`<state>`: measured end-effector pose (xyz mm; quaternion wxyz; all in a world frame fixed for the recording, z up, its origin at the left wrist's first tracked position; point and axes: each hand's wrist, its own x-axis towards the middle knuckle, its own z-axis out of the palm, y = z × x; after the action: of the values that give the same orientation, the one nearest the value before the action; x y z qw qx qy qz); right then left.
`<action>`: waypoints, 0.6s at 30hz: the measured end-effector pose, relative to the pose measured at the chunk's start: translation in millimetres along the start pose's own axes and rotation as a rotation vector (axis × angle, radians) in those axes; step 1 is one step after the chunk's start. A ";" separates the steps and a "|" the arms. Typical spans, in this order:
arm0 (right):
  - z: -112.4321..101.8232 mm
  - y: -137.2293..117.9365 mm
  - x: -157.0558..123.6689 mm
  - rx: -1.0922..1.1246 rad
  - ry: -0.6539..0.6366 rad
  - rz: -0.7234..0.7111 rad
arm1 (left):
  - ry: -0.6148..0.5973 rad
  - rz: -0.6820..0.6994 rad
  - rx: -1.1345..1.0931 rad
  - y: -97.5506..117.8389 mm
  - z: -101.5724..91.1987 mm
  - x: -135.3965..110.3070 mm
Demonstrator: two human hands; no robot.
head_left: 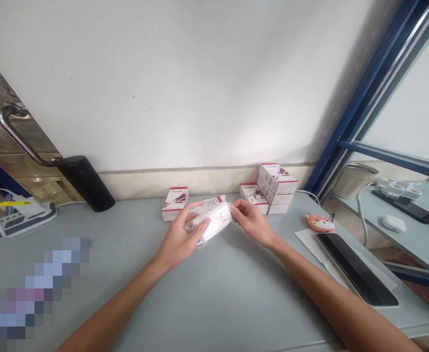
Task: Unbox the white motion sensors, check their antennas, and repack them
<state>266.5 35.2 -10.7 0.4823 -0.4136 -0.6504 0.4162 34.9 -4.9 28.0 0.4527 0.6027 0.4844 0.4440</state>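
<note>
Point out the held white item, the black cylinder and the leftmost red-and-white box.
White item [216, 223]: head view, on its pale upper face.
Black cylinder [85, 183]: head view, middle of its side.
Leftmost red-and-white box [176, 199]: head view, on its printed face.

Left hand [181, 237], right hand [253, 220] and both forearms [126, 297] are bare

Over my remote feed I count two hands [181, 237], one clear-wrapped white packet [217, 221] and at least four small boxes [175, 199] (another may sit behind the packet, but I can't tell from here). Beyond those, I get one black bottle [86, 185], one orange pouch [320, 223], one phone [356, 269], one metal door handle [22, 138] and one table [217, 298] in my view.
</note>
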 end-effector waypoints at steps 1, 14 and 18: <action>-0.3 0.7 0.3 0.006 -0.022 0.009 | -0.025 -0.082 -0.031 3.4 -1.9 0.9; 7.5 -13.2 -2.0 0.197 0.022 0.134 | -0.498 -0.348 -0.585 8.8 -21.2 5.0; 10.8 -12.2 -1.7 0.247 0.057 0.229 | -0.482 -0.240 -0.672 4.2 -16.2 2.0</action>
<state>254.6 28.2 -1.7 0.4973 -0.4340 -0.5291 0.5333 20.1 -1.5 35.5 0.7724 0.4477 0.2602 0.3679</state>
